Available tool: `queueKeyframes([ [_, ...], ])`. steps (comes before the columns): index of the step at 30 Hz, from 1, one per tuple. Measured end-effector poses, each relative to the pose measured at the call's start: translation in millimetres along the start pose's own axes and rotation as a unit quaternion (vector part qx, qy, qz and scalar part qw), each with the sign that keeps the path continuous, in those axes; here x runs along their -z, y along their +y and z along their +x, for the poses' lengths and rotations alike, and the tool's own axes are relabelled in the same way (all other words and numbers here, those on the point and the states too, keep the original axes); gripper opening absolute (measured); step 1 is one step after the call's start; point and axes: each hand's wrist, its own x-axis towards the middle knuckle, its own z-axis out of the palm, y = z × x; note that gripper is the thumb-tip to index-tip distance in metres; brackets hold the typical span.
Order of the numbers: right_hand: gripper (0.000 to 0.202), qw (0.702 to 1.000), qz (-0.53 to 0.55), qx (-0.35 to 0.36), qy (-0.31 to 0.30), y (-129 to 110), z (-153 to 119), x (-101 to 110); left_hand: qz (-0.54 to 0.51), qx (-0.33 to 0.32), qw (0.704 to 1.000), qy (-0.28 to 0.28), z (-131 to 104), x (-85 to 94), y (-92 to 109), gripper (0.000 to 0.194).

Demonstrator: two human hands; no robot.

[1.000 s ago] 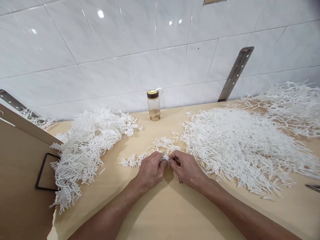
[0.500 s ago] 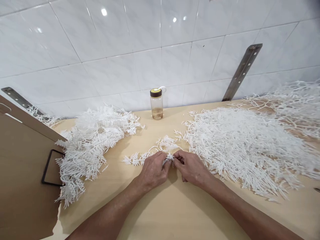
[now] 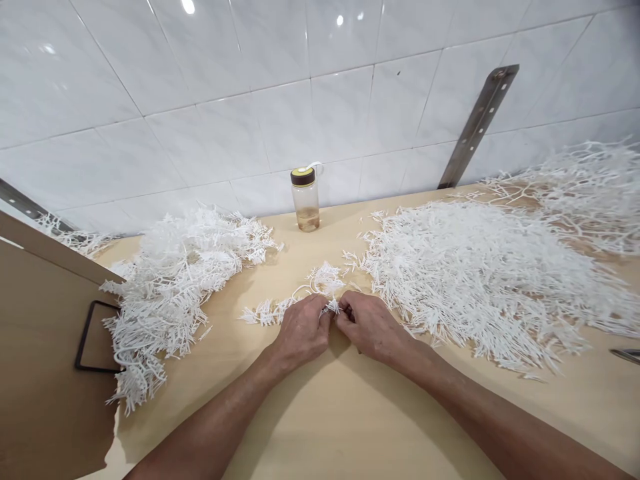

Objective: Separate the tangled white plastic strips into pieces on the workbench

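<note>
My left hand [image 3: 304, 328] is closed on a white branching plastic strand [image 3: 273, 311] whose bristly length trails left across the wooden tabletop [image 3: 320, 420]. Short white tips of it poke out between thumb and fingers. Right beside it, my right hand [image 3: 369, 323] pinches at the same tips with thumb and forefinger; what exactly lies between those fingers is hidden. Just beyond the hands sits a small loose clump of white pieces [image 3: 327, 277]. To the right spreads a broad heap of short white sprigs [image 3: 470, 280].
Another white bristly pile [image 3: 185, 287] lies at left, against a brown cardboard box [image 3: 45, 353] with a black handle frame [image 3: 83, 340]. A clear bottle [image 3: 306, 207] with a dark lid stands by the tiled wall [image 3: 220, 147]. Netlike white strands [image 3: 590, 193] lie far right, near a metal bracket [image 3: 477, 127].
The camera view has shifted slightly, moving the scene left and up. Both hands stay together at the strand, the right fingers having moved a little at its tips.
</note>
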Motion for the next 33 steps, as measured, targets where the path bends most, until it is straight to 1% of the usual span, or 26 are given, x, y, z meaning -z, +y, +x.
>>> queueKeyframes([
  [2, 0.013, 0.999, 0.007, -0.030, -0.012, -3.5, 1.7, -1.0, -0.001, 0.004, 1.000, -0.003, 1.2, -1.2, -0.3, 0.015],
  [4, 0.012, 0.997, 0.045, -0.061, -0.032, -5.6, 3.2, -1.6, -0.003, 0.005, 1.000, 0.002, 1.6, -3.1, -1.0, 0.015],
  [6, 0.009, 0.987, 0.116, -0.091, -0.060, -5.0, 4.6, -2.3, -0.007, 0.008, 1.000, 0.012, 1.4, -4.5, -1.4, 0.015],
  [8, 0.005, 0.970, 0.199, -0.118, -0.079, -1.4, 5.9, -2.9, -0.015, 0.013, 0.999, 0.027, 0.9, -4.6, -1.1, 0.015],
  [9, 0.005, 0.961, 0.231, -0.130, -0.075, 1.2, 6.6, -2.8, -0.023, 0.017, 0.999, 0.035, 0.7, -4.1, -0.7, 0.015],
  [11, 0.005, 0.952, 0.266, -0.145, -0.042, 7.4, 7.4, -1.1, -0.051, 0.031, 0.997, 0.045, 0.7, -2.0, 0.1, 0.015],
  [13, 0.005, 0.948, 0.285, -0.143, -0.018, 13.0, 7.3, 2.7, -0.096, 0.053, 0.993, 0.049, 1.3, 0.5, 0.5, 0.018],
  [16, 0.004, 0.934, 0.335, -0.121, -0.033, 18.6, 6.2, 9.8, -0.165, 0.081, 0.981, 0.057, 2.9, 3.2, -0.6, 0.026],
  [19, 0.007, 0.915, 0.393, -0.088, -0.034, 21.4, 6.0, 14.5, -0.198, 0.091, 0.973, 0.073, 4.1, 3.8, -2.7, 0.033],
  [22, 0.011, 0.893, 0.445, -0.060, -0.020, 23.0, 7.1, 15.3, -0.218, 0.090, 0.969, 0.074, 4.7, 2.7, -4.5, 0.035],
  [24, 0.016, 0.883, 0.463, -0.064, -0.030, 23.5, 7.8, 14.5, -0.225, 0.086, 0.968, 0.069, 4.8, 1.7, -5.3, 0.035],
  [26, 0.019, 0.881, 0.465, -0.066, -0.062, 23.5, 8.1, 13.8, -0.227, 0.084, 0.968, 0.068, 4.7, 1.0, -5.6, 0.036],
  [30, 0.033, 0.893, 0.424, -0.071, -0.132, 21.2, 6.5, 14.2, -0.217, 0.068, 0.972, 0.063, 3.9, 1.1, -4.8, 0.034],
  [33, 0.035, 0.906, 0.384, -0.094, -0.151, 17.3, 4.7, 15.8, -0.191, 0.046, 0.978, 0.071, 3.1, 1.0, -2.8, 0.033],
])
